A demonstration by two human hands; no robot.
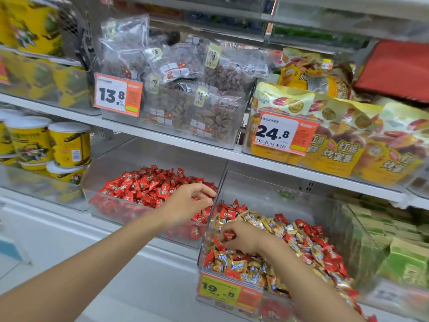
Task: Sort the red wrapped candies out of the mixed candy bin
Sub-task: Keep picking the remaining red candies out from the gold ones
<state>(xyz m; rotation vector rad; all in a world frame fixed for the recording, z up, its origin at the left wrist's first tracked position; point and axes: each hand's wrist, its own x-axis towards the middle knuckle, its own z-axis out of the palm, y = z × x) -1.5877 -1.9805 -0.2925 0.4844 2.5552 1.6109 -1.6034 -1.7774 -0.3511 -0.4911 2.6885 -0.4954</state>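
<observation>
Down low, reaches with the right hand [246, 238] into the mixed candy bin [255, 187], a clear tub at the front of the lower shelf level. Grip clamped on one red wrapped candy [228, 235], pinched between thumb and fingertips just above the heap. All around that hand, gold wrapped candies [239, 266] packed close, with more red ones scattered among them, thickest toward the far and right side. Holds the left hand [185, 205] over the right end of the red candy bin [104, 205], the clear tub just beside the mixed one and filled with red wrappers only. Fingers curled downward over the pile, underside hidden: cannot tell whether that grip is closed on anything or apart. On the front of the mixed bin, a yellow and orange price tag [222, 291] reading 19.8. On the upper shelf [162, 138], clear bags of brown dried snacks [216, 112] in a transparent tub behind a 13.8 tag [117, 95], and to their right yellow snack pouches [343, 140] behind a 24.8 tag [285, 133]. At far left, stacked yellow canisters [69, 145] with white lids. At far right, green cartons [406, 263], blurred.
</observation>
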